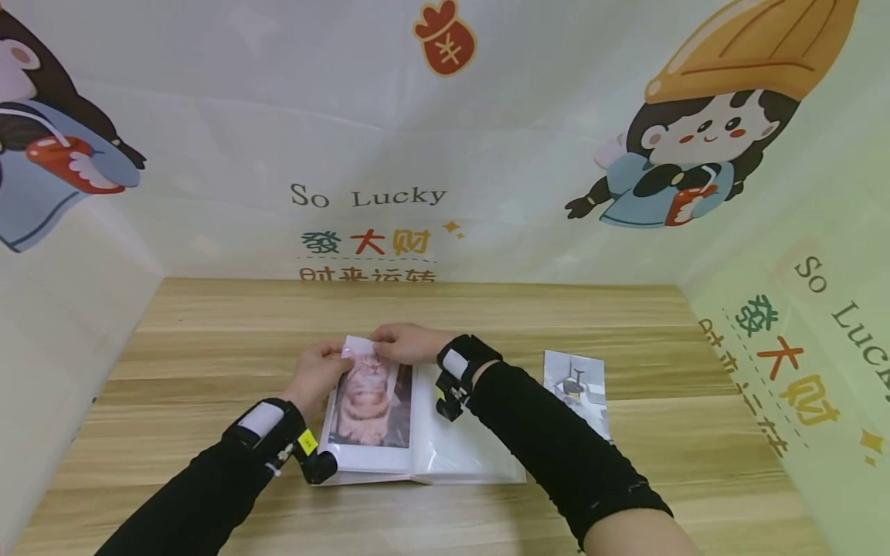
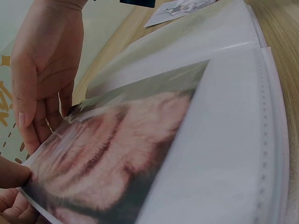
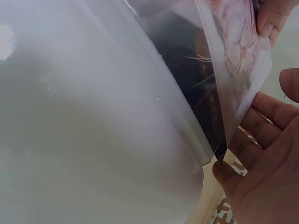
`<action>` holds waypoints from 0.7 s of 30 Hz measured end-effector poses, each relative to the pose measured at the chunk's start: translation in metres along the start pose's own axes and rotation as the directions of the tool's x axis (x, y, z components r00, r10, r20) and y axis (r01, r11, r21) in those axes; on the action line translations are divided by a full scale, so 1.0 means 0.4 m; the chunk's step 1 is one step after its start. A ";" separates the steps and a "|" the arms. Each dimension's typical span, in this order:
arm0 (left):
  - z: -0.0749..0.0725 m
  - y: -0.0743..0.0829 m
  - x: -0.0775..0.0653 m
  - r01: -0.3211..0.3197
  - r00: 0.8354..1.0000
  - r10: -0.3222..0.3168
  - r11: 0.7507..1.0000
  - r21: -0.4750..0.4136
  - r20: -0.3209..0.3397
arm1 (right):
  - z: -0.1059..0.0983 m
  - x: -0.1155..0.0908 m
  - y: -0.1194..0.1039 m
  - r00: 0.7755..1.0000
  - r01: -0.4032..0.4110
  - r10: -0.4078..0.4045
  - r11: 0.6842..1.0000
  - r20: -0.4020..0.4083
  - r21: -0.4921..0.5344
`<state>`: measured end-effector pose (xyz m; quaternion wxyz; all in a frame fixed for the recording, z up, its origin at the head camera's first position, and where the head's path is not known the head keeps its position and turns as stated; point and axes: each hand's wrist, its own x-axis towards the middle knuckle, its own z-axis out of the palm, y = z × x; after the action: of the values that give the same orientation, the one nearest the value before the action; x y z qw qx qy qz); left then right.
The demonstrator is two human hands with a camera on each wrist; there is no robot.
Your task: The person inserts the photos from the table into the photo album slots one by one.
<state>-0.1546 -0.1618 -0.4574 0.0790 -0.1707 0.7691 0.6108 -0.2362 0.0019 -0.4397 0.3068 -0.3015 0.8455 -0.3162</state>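
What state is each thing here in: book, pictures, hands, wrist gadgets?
Album: open, lying on the table.
Cat photo: on the left page, upright to the wearer; how far it is sleeved, I can't tell.
Loose picture: on the table, right of the album.
Left hand: pinching the photo's top corner.
Right hand: fingers at the top edge.
Wrist devices: strapped on.

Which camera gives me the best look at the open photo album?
The head view: it takes in both pages of the photo album, though the right sleeve covers part. The left wrist view shows the picture page close up, the facing page behind it; right wrist shows mostly that facing page, cut off by the frame.
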 end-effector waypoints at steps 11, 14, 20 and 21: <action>-0.003 0.007 -0.003 -0.001 1.000 0.001 1.000 -0.008 0.011 | 0.002 -0.036 -0.024 0.996 0.032 -0.027 0.997 0.084 -0.065; -0.004 0.009 -0.003 0.007 1.000 -0.007 1.000 -0.019 0.025 | 0.004 -0.043 -0.028 0.995 0.046 -0.035 0.993 0.096 -0.107; -0.001 0.012 -0.004 -0.010 1.000 0.011 0.999 -0.047 0.024 | 0.008 -0.053 -0.037 0.993 0.061 -0.041 0.982 0.113 -0.180; -0.001 0.012 -0.005 -0.013 1.000 0.014 0.999 -0.050 0.019 | 0.009 -0.055 -0.040 0.992 0.061 -0.038 0.980 0.119 -0.190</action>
<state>-0.1545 -0.1608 -0.4524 0.0783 -0.1616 0.7537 0.6322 -0.2149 0.0063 -0.4233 0.3160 -0.3685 0.8455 -0.2223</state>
